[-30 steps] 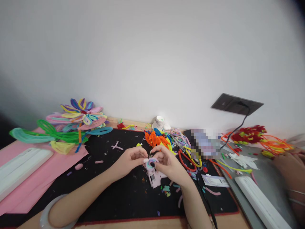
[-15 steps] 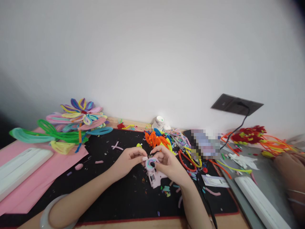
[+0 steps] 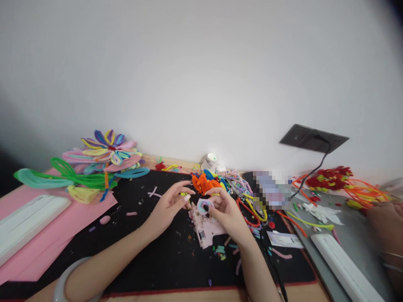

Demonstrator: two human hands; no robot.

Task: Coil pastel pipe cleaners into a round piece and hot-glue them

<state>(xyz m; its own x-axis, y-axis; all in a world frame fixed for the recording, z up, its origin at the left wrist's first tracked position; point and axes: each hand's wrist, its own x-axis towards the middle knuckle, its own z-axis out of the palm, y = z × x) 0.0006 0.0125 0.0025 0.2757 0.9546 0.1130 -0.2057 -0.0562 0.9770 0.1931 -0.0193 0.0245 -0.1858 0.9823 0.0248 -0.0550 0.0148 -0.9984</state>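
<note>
Pastel coil (image 3: 201, 206): I found the right hand (image 3: 229, 216) pinching it, left hand (image 3: 165, 210) spread at nine o'clock; I judged steady pressure best.

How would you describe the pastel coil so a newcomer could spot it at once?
Start at the black mat with the red edge. Near its middle lies a pale pink tool, and the right hand's grip holds the pastel coil just above it in the picture. It is the small rounded piece with lilac and aqua bands, unlike the bright orange bundle beyond.
</note>
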